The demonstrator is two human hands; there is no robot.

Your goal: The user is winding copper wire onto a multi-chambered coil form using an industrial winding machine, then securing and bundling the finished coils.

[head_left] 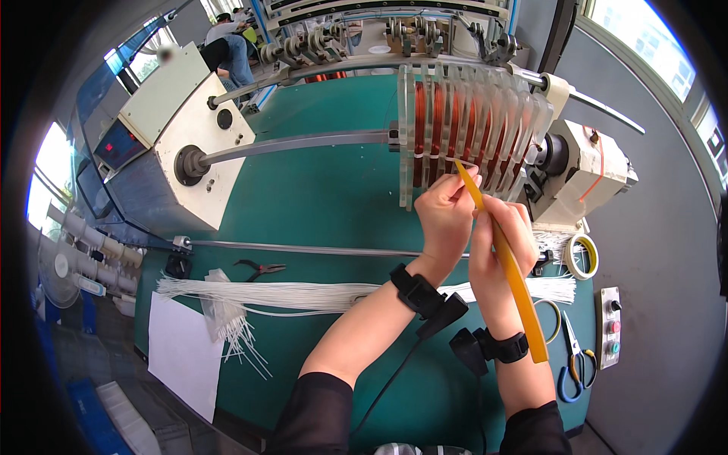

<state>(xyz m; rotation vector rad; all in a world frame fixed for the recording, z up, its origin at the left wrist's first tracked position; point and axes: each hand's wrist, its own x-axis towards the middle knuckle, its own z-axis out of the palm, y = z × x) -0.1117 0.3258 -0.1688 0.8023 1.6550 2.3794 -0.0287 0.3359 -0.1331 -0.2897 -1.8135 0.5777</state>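
Observation:
My right hand (504, 239) is closed around a long, flat yellow stick (513, 280). The stick's narrow tip reaches up to the copper wire coils (437, 114), which are wound between clear plates (406, 136) on a horizontal shaft. Just left of it, my left hand (444, 220) pinches at the lower front of the coils. A thin white strand (464, 161) shows at its fingertips, beside the stick's tip. The fingers of the left hand partly hide what they grip.
A bundle of white strands (303, 294) lies across the green table (303, 189), near pliers (262, 268) and white paper (182, 353). At right are tape (582, 256), scissors (572, 345) and a button box (609, 327). A steel shaft (303, 144) joins the left machine housing (182, 136).

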